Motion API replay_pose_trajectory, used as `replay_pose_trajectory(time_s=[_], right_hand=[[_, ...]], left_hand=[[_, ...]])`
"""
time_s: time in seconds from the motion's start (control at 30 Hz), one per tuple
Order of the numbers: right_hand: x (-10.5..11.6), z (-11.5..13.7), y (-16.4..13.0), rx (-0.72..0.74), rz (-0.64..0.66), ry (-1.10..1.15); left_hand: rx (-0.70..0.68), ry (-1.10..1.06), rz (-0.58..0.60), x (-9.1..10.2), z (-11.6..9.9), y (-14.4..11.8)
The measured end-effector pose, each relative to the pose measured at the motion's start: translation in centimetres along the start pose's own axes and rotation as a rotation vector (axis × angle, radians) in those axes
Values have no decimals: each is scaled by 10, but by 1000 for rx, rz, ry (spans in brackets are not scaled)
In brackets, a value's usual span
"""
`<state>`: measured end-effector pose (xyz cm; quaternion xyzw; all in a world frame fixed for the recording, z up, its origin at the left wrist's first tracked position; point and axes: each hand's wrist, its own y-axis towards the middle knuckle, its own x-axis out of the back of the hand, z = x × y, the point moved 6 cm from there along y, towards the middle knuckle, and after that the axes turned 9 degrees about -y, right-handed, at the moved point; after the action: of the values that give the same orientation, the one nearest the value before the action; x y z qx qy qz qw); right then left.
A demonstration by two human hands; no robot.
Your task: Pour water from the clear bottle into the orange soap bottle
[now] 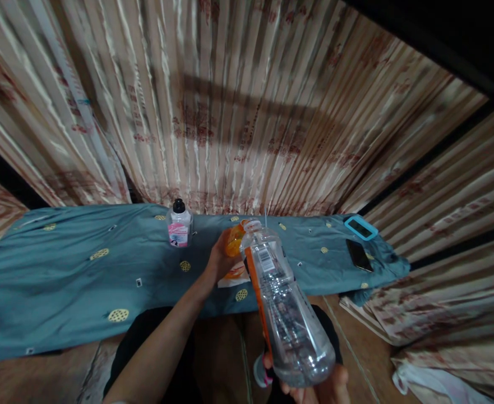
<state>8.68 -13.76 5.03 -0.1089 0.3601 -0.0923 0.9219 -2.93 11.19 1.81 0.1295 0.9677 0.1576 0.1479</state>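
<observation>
A large clear plastic bottle (289,314) with an orange label strip and a barcode lies tilted in front of me, its neck pointing away. My right hand (318,387) grips it around the base. At the neck, my left hand (220,255) has its fingers wrapped round a small orange see-through container (235,240), whose exact kind I cannot make out. Container and bottle neck overlap in view; whether they touch is unclear. Below the left hand, an orange-and-white packet (234,275) lies on the cloth, partly covered by the bottle.
Teal pineapple-print cloth (74,286) covers the low surface. A clear bottle with black cap and pink label (178,227) stands at the left. At the right lie a blue-framed object (361,228) and a dark phone (359,255). Patterned curtains (230,112) hang behind.
</observation>
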Motion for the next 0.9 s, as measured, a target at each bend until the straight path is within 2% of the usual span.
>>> replay_pose_trajectory(time_s=[0.13, 0.27, 0.33, 0.4, 0.5, 0.6, 0.7, 0.9], right_hand=[[-5, 6, -5, -37, -54, -27], [2, 5, -7, -63, -98, -37], [10, 0, -6, -51, -70, -12], [16, -2, -5, 11, 14, 46], [27, -8, -4, 26, -10, 83], [22, -9, -5, -13, 19, 48], [16, -5, -5, 21, 58, 35], [16, -4, -5, 5, 46, 29]], left_hand=[[-4, 15, -5, 0, -1, 0], [-7, 31, -4, -1, 3, 0], [-23, 33, -8, 0, 4, 0], [-38, 57, 10, 0, 6, 1], [-55, 31, 22, -1, 7, 1], [-42, 18, 2, 0, 6, 1], [-22, 24, 5, -2, 5, 1], [-13, 32, 8, -2, 4, 1]])
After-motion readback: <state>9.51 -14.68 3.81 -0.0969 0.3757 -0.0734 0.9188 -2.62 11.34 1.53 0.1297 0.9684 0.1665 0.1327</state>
